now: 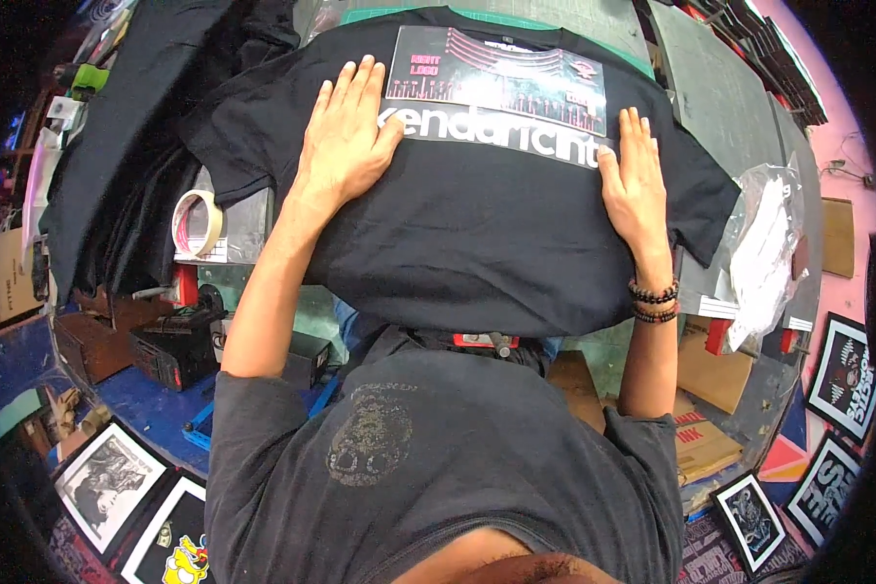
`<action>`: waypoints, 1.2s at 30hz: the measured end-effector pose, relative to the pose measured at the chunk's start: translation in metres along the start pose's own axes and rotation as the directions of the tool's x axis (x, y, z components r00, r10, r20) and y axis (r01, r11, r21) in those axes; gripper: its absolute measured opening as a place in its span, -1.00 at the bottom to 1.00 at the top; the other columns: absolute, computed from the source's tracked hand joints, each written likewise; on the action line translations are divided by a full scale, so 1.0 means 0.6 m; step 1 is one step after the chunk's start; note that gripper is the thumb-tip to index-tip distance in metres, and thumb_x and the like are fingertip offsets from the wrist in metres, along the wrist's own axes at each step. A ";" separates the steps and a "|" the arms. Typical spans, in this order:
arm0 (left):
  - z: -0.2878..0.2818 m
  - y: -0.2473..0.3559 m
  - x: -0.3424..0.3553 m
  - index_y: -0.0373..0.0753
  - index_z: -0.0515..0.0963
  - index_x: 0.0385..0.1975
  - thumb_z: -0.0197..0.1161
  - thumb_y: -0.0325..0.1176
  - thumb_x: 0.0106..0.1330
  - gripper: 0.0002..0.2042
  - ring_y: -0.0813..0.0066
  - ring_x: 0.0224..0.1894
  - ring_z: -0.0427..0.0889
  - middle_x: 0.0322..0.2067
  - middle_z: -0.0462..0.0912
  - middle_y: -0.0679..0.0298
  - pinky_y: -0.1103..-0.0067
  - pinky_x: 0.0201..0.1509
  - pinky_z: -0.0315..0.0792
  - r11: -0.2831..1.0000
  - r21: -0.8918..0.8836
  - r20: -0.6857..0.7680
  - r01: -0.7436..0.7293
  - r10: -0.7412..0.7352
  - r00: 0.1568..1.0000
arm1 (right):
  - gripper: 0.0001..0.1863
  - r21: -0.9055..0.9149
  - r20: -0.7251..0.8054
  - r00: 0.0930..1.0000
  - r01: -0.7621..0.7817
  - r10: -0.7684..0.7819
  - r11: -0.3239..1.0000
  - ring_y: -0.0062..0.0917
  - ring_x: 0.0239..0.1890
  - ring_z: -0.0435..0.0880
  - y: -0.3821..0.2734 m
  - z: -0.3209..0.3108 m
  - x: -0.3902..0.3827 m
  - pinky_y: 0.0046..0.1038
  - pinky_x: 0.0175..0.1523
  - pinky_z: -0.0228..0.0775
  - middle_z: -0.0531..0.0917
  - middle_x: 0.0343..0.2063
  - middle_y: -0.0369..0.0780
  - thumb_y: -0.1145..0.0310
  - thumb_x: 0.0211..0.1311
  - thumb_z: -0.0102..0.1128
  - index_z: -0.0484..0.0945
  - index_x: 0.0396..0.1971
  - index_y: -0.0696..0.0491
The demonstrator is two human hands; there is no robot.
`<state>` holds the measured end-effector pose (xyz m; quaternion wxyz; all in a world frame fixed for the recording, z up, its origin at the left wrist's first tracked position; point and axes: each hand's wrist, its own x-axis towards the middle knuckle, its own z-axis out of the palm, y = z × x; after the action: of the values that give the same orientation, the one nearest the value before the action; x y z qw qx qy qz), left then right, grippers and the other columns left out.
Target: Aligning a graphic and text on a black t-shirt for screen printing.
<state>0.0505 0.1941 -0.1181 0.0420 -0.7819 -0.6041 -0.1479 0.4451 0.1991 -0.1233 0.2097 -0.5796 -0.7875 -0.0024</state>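
Hands [353,136] flat, black T-shirt [467,229] underneath, printed clear film [496,90] between.

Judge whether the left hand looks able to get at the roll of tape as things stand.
Probably yes: the left hand lies on the black shirt, gripping nothing, and the roll of tape sits left of its forearm with nothing seen covering it.

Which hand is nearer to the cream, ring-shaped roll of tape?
Left. The left hand is on the black fabric T-shirt, beyond the cream tape roll and to its right; the right hand is on the shirt's other side, much farther right.
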 end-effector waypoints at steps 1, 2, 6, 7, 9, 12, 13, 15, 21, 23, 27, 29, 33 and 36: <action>0.001 0.000 0.000 -0.33 0.15 0.56 0.07 -0.06 0.53 -0.29 0.05 0.64 0.08 0.58 0.16 -0.03 0.17 0.69 -0.08 1.000 0.000 -0.002 -0.002 0.002 1.000 | -0.31 -0.004 -0.003 1.000 0.004 -0.004 1.000 -0.09 0.62 0.12 0.000 0.000 -0.001 -0.13 0.67 -0.13 0.24 0.54 0.09 0.12 0.58 -0.05 0.20 0.52 0.25; 0.001 -0.001 0.000 -0.34 0.15 0.56 0.06 -0.06 0.53 -0.29 0.05 0.64 0.08 0.58 0.16 -0.03 0.17 0.69 -0.08 1.000 0.001 -0.004 -0.004 0.004 1.000 | -0.31 -0.007 -0.004 1.000 0.007 -0.007 1.000 -0.09 0.62 0.12 0.001 0.000 -0.001 -0.13 0.67 -0.13 0.24 0.54 0.09 0.12 0.59 -0.05 0.20 0.52 0.25; -0.001 0.000 0.003 -0.35 0.15 0.56 0.05 -0.02 0.56 -0.29 0.04 0.63 0.10 0.57 0.17 -0.04 0.17 0.68 -0.06 1.000 0.011 0.017 0.009 -0.009 1.000 | -0.32 -0.019 -0.009 1.000 0.019 -0.019 1.000 -0.09 0.61 0.14 0.002 -0.004 -0.002 -0.13 0.67 -0.12 0.26 0.53 0.09 0.13 0.60 -0.05 0.20 0.52 0.25; -0.004 0.002 0.004 -0.35 0.15 0.56 0.05 0.00 0.56 -0.29 0.02 0.63 0.11 0.57 0.17 -0.05 0.17 0.68 -0.04 1.000 -0.019 -0.010 -0.005 0.005 1.000 | -0.33 -0.014 0.001 1.000 0.025 -0.025 1.000 -0.09 0.61 0.15 0.001 -0.004 0.000 -0.13 0.67 -0.11 0.27 0.52 0.10 0.14 0.60 -0.05 0.21 0.52 0.25; -0.015 0.007 0.003 -0.36 0.16 0.55 0.04 0.02 0.58 -0.28 -0.01 0.62 0.12 0.56 0.19 -0.07 0.17 0.67 -0.01 0.999 -0.036 -0.004 0.014 -0.015 1.000 | -0.36 0.054 -0.011 1.000 0.026 -0.026 0.998 -0.09 0.61 0.16 0.000 -0.008 0.002 -0.15 0.66 -0.11 0.29 0.51 0.10 0.18 0.62 -0.02 0.24 0.51 0.25; -0.047 0.008 -0.014 -0.37 0.26 0.50 0.16 -0.03 0.56 -0.32 -0.07 0.58 0.20 0.51 0.27 -0.10 0.23 0.64 0.10 0.946 -0.320 -0.176 -0.045 -0.013 0.984 | -0.37 0.102 0.024 1.000 0.007 -0.010 0.995 -0.10 0.63 0.12 -0.004 -0.014 0.006 -0.18 0.67 -0.16 0.26 0.53 0.09 0.17 0.66 -0.07 0.19 0.53 0.25; -0.063 0.006 -0.030 -0.34 0.30 0.48 0.24 -0.09 0.52 -0.34 -0.05 0.56 0.25 0.48 0.33 -0.09 0.25 0.62 0.15 0.947 -0.302 -0.273 -0.113 0.028 0.962 | -0.36 0.113 0.031 1.000 -0.006 0.002 0.994 -0.11 0.63 0.11 -0.005 -0.015 0.006 -0.19 0.67 -0.18 0.26 0.53 0.08 0.17 0.67 -0.09 0.18 0.54 0.25; -0.103 -0.013 -0.065 -0.29 0.40 0.43 0.30 -0.15 0.48 -0.41 -0.02 0.51 0.35 0.41 0.46 -0.04 0.25 0.59 0.22 0.945 -0.306 -0.298 -0.113 0.018 0.954 | -0.35 0.204 0.031 0.999 -0.021 0.015 0.979 -0.14 0.64 0.09 -0.008 -0.019 0.007 -0.22 0.67 -0.20 0.25 0.54 0.06 0.11 0.70 -0.12 0.16 0.56 0.22; -0.219 -0.114 -0.217 -0.24 0.71 -0.19 0.41 -0.36 0.19 -0.78 0.03 0.14 0.64 -0.05 0.73 0.12 0.22 0.25 0.48 0.955 -0.038 -0.287 0.294 -0.292 0.912 | -0.37 0.412 -0.017 0.997 -0.063 0.077 0.909 -0.17 0.58 0.23 -0.012 -0.033 0.008 -0.23 0.61 0.00 0.34 0.50 0.03 0.07 0.70 -0.07 0.27 0.52 0.18; -0.223 -0.134 -0.260 -0.25 0.71 -0.18 0.44 -0.34 0.20 -0.78 0.06 0.13 0.63 -0.06 0.73 0.14 0.22 0.23 0.49 0.916 -0.017 -0.240 0.400 -0.392 0.888 | -0.39 0.432 -0.052 0.996 -0.044 0.073 0.901 -0.20 0.56 0.27 -0.015 -0.038 0.013 -0.23 0.61 0.01 0.37 0.48 0.02 0.10 0.68 -0.02 0.29 0.50 0.19; -0.215 -0.164 -0.305 -0.27 0.70 -0.17 0.44 -0.30 0.30 -0.79 0.06 0.12 0.64 -0.05 0.73 0.14 0.23 0.22 0.49 0.931 0.110 -0.304 0.348 -0.302 0.904 | -0.41 0.441 -0.105 0.993 0.000 0.051 0.898 -0.21 0.53 0.32 -0.040 -0.063 0.026 -0.22 0.59 0.04 0.42 0.45 0.01 0.18 0.64 0.08 0.32 0.48 0.20; -0.224 -0.169 -0.311 -0.28 0.69 -0.18 0.41 -0.28 0.37 -0.80 0.05 0.11 0.65 -0.07 0.74 0.13 0.23 0.22 0.49 0.925 0.058 -0.373 0.376 -0.329 0.867 | -0.46 0.433 -0.124 0.992 0.065 -0.012 0.899 -0.21 0.50 0.37 -0.066 -0.086 0.032 -0.21 0.56 0.11 0.46 0.43 0.00 0.28 0.59 0.16 0.40 0.43 0.20; -0.236 -0.119 -0.289 -0.31 0.63 -0.16 0.33 -0.27 0.50 -0.79 0.00 0.06 0.68 -0.20 0.74 0.11 0.19 0.34 0.43 0.907 -0.226 -0.446 0.355 -0.420 0.790 | -0.63 0.391 -0.098 0.981 0.193 -0.168 0.900 -0.25 0.34 0.57 -0.141 -0.141 0.032 -0.26 0.46 0.28 0.64 0.25 -0.05 0.43 0.45 0.27 0.66 0.19 0.17; -0.203 -0.037 -0.229 -0.29 0.59 -0.20 0.42 -0.22 0.42 -0.74 0.01 -0.05 0.69 -0.37 0.67 0.19 0.11 0.40 0.41 0.954 -0.276 -0.406 0.116 -0.225 0.886 | -0.68 0.518 -0.029 0.972 0.214 -0.233 0.828 -0.27 0.15 0.72 -0.207 -0.147 0.026 -0.33 0.27 0.47 0.75 0.05 -0.07 0.43 0.33 0.40 0.72 0.04 0.19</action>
<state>-0.0238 0.0419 -0.0436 0.0652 -0.6720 -0.6237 -0.3940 0.3567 0.1508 -0.0081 0.3420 -0.4056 -0.8250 0.1949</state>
